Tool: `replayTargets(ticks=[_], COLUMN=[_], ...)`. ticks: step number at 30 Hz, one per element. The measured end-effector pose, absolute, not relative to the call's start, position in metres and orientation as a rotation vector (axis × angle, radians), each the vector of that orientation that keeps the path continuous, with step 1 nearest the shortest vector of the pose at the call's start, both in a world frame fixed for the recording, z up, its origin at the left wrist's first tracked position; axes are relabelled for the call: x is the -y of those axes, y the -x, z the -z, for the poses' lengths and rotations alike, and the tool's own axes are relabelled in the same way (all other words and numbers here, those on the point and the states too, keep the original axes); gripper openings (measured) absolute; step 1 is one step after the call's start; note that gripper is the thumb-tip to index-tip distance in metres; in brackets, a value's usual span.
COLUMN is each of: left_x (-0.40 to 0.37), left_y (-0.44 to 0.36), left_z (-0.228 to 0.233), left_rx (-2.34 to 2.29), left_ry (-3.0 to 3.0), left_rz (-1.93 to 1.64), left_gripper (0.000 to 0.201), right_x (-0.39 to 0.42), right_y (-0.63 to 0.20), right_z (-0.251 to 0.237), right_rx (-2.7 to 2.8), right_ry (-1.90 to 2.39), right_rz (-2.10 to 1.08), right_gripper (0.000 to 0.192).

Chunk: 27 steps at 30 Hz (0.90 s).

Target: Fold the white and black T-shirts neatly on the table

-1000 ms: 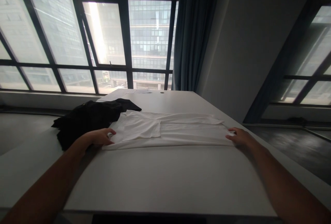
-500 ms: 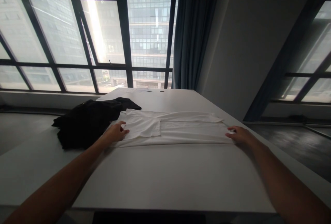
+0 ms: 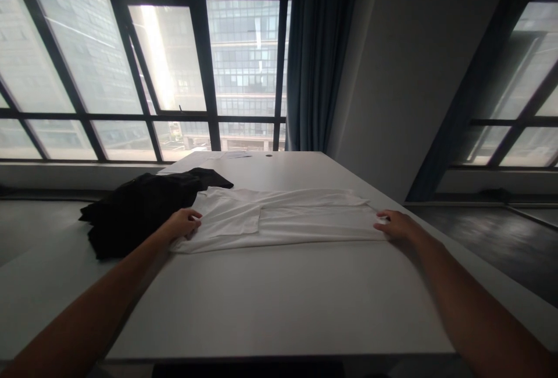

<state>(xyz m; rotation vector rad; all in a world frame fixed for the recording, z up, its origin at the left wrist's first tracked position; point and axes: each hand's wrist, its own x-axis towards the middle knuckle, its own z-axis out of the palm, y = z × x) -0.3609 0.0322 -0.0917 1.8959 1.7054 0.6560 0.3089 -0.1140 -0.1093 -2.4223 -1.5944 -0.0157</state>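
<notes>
A white garment, seemingly a shirt (image 3: 300,221), lies folded into a long strip across the table, with a sleeve-like flap laid over its left part. At its left end my left hand (image 3: 182,224) grips the cloth between thumb and fingers. My right hand (image 3: 394,225) pinches the opposite end, and the fabric stretches between the two. Some creases run along the strip. Part of each grip is hidden by the fingers.
Dark clothing (image 3: 131,209) is heaped at the left, close to my left forearm. The white table (image 3: 279,302) has a small round hole (image 3: 269,156) and some papers (image 3: 233,155) at its far end. Beyond stand windows and a blue curtain (image 3: 320,58).
My left hand has shifted left with its end of the white shirt, and the cloth looks more drawn out. The view has turned slightly, while my right hand keeps its hold.
</notes>
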Motion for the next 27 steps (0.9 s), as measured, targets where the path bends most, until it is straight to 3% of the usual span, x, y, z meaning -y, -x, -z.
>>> replayTargets(ticks=[15,22,27], left_x=[-0.175,-0.186,-0.154], left_y=[0.299,0.312,0.289], left_z=[0.077,0.065,0.066], left_rx=[-2.073,-2.093,-2.085], left_ry=[-2.018,-2.084,-2.291], left_rz=[-0.594,-0.588,-0.504], left_gripper=[0.037,0.034,0.042], right_x=[0.118,0.120,0.123], right_y=[-0.314,-0.324,-0.307], right_z=[0.119,0.124,0.113], right_rx=[1.625,1.615,1.650], right_ry=[2.300,2.254,2.333], right_rz=[0.011,-0.006,0.120], right_gripper=[0.048,0.046,0.048])
